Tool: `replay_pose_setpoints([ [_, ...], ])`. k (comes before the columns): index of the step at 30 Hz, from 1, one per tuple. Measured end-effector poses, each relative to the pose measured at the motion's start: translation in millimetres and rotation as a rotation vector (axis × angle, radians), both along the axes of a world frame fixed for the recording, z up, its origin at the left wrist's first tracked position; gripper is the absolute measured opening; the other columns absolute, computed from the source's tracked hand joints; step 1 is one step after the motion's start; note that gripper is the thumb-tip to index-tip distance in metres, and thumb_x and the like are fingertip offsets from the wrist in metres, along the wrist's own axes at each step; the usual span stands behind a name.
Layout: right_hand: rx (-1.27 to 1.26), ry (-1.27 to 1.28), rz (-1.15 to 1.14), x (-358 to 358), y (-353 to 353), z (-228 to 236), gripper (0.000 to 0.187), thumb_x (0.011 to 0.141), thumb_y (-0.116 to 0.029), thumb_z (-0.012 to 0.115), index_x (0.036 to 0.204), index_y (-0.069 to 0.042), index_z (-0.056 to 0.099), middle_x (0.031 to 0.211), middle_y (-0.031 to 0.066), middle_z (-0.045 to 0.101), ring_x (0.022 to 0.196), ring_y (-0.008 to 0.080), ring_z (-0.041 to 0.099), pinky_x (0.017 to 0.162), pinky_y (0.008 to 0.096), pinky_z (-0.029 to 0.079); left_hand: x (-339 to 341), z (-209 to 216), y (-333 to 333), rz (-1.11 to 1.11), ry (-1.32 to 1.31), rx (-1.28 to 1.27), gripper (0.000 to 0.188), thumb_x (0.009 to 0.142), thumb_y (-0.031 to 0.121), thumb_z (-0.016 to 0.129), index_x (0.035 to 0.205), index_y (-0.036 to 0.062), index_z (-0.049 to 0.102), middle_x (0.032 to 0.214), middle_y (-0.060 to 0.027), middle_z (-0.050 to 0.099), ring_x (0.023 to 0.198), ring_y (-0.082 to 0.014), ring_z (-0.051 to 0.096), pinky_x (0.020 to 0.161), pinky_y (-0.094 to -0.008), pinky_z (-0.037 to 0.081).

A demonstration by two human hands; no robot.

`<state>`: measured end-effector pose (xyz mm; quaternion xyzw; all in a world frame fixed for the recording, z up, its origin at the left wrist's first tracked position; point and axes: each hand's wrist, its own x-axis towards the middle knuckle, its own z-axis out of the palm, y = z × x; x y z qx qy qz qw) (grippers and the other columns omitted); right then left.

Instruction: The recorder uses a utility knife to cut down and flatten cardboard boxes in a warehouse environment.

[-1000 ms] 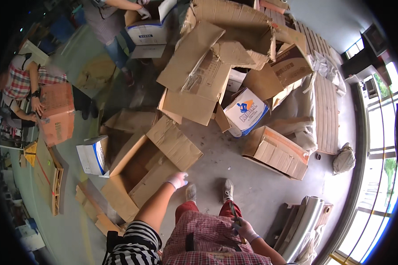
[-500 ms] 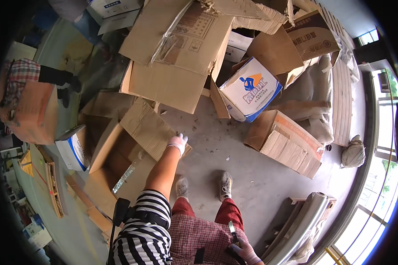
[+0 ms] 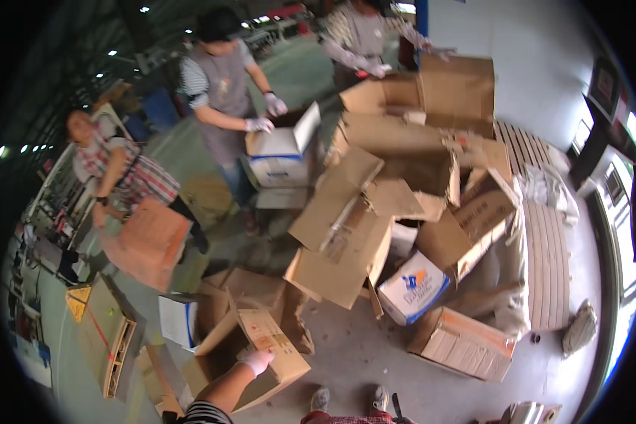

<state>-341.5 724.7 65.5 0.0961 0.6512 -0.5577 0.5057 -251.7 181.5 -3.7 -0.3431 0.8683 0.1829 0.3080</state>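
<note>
My left hand (image 3: 258, 362), in a pale glove, grips the upper flap of an open brown cardboard box (image 3: 287, 351) by its edge. The fingers are partly hidden behind the flap. The box stands open on the floor in front of me, to the left of my shoes (image 3: 320, 399). Directly behind it is another open brown carton (image 3: 263, 288), and a white box with blue edging (image 3: 178, 321) touches its left side. My right hand is out of the picture. A thin dark object (image 3: 396, 405) pokes up at the lower edge, too blurred to name.
A pile of opened cartons (image 3: 346, 261) rises ahead, with a white-blue box (image 3: 413, 287) and a long carton (image 3: 465, 344) at its right. Three co-workers stand beyond; one handles a white box (image 3: 283, 157), another an orange-brown box (image 3: 152, 244). A wooden pallet (image 3: 116, 346) lies left.
The view has tilted up, bringing the co-workers into sight. My left hand now holds the box flap raised. My right hand, which held a knife, has left the picture.
</note>
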Motion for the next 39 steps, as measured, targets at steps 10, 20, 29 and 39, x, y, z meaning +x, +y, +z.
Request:
replay_pose_setpoints([
  [10,0.001,0.136,0.265,-51.9,68.5,37.0,0.030,0.093,-0.011,0.060,0.121,-0.003,0.054,0.085,0.0109,0.069,0.052,0.0178,0.060,0.046,0.0310,0.051,144.4,298.0,28.1,-0.005,0.488,-0.204,0.017,0.079,0.023,0.073,0.090,0.0143,0.063,0.086,-0.0101,0.069,0.082,-0.0326,0.066,0.072,-0.0415,0.051],
  [20,-0.016,0.224,-0.080,67.5,192.6,125.1,0.031,0.092,-0.017,0.062,0.120,-0.006,0.058,0.085,0.0050,0.067,0.060,0.0109,0.058,0.051,0.0262,0.049,111.9,319.4,147.3,0.342,1.112,0.290,0.019,0.090,0.009,0.062,0.106,0.0029,0.056,0.089,-0.0037,0.062,0.067,-0.0099,0.058,0.059,-0.0257,0.051],
  [29,0.075,0.159,-0.485,176.7,375.8,146.2,0.027,0.092,-0.020,0.064,0.116,-0.007,0.062,0.081,0.0020,0.064,0.056,0.0110,0.059,0.050,0.0261,0.049,-51.9,388.6,345.4,0.021,1.084,0.388,0.022,0.089,0.007,0.064,0.109,0.0009,0.058,0.090,-0.0038,0.063,0.063,-0.0101,0.057,0.059,-0.0245,0.051],
  [39,-0.002,0.147,-0.746,153.5,611.8,129.1,0.021,0.094,-0.017,0.060,0.113,-0.006,0.057,0.088,0.0080,0.069,0.057,0.0152,0.061,0.051,0.0313,0.050,-337.4,516.9,618.0,-0.364,1.260,0.308,0.033,0.088,0.007,0.066,0.116,-0.0027,0.053,0.094,-0.0060,0.064,0.067,-0.0139,0.064,0.059,-0.0265,0.052],
])
